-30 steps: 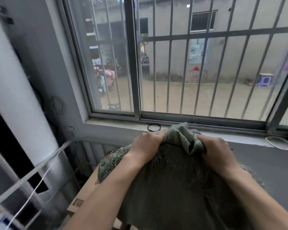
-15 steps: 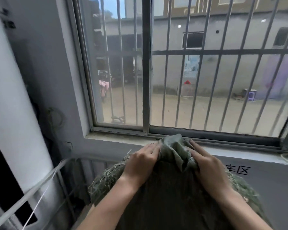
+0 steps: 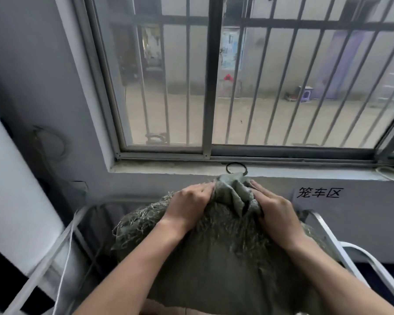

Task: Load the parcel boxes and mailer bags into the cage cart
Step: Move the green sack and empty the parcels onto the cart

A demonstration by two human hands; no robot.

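1. Writing: black characters 笼车区 [image 3: 317, 192] stand on the grey wall under the window sill [image 3: 168, 165], at 3 o'clock from the sack's neck. This is the only text that reads.
2. A poster [image 3: 230, 48] hangs on the far wall outside, at 12 o'clock through the window bars. Its print is too blurred to read.
3. Woven sack [image 3: 214, 264]: grey-green, frayed at its upper edge, at 6 o'clock from frame centre. It lies between the rails of the cage cart [image 3: 328, 230], its neck bunched upward just below the sill.
4. Left hand [image 3: 189, 205]: on the neck from 9 o'clock, fingers clenched into the cloth.
5. Right hand [image 3: 275, 212]: on the neck from 3 o'clock, fingers dug into the folds, grasping the same bunch.
6. The cart's pale metal rails show at 8 o'clock and 4 o'clock from the sack.
7. Hidden: both forearms cover part of the sack and the bottom edge cuts off its lower part. The cart floor is out of sight. Whether the sack rests on anything cannot be told.
8. A tan strip [image 3: 180, 310] shows under the sack's hem at 6 o'clock, too little to identify.
9. A black ring [image 3: 228, 167] lies on the sill at 12 o'clock from the neck, which partly covers it.
10. A white dish [image 3: 389, 173] sits at the sill's 3 o'clock end, close to the frame edge.
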